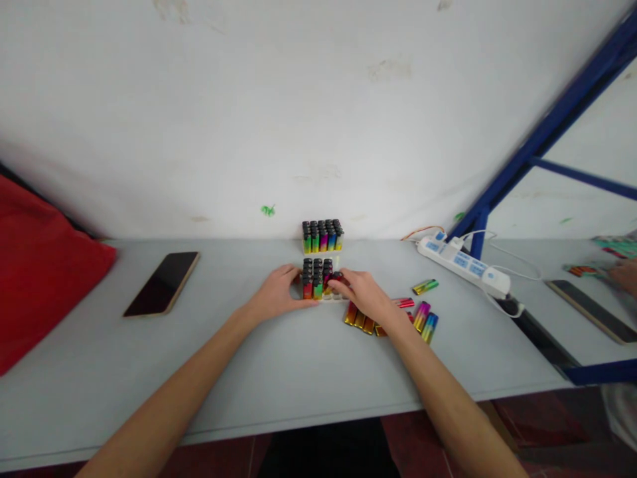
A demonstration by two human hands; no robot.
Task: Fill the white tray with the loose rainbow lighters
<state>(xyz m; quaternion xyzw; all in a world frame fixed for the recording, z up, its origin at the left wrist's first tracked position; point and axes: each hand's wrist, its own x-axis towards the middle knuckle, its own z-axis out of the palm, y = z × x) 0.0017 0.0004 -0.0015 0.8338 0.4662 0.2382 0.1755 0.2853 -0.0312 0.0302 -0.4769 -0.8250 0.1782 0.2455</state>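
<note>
A white tray (328, 301) stands mid-table, with several coloured, black-topped lighters (313, 280) upright in rows in its left part. My left hand (277, 292) grips the tray's left end, thumb along the front and fingers round the side. My right hand (362, 291) pinches a dark-topped lighter (337, 275) over the tray's right part; my fingers hide much of it. Loose lighters (359, 320) lie flat beside and below my right hand, some partly hidden by my wrist. A green and gold lighter (424, 287) lies apart to the right.
A filled set of lighters (323, 237) stands behind, near the wall. A phone (162, 284) lies at left, by a red cloth-like item (44, 265). At right are a white power strip (464, 264) with cables, a blue metal frame (527, 143) and another person's hand (626, 275).
</note>
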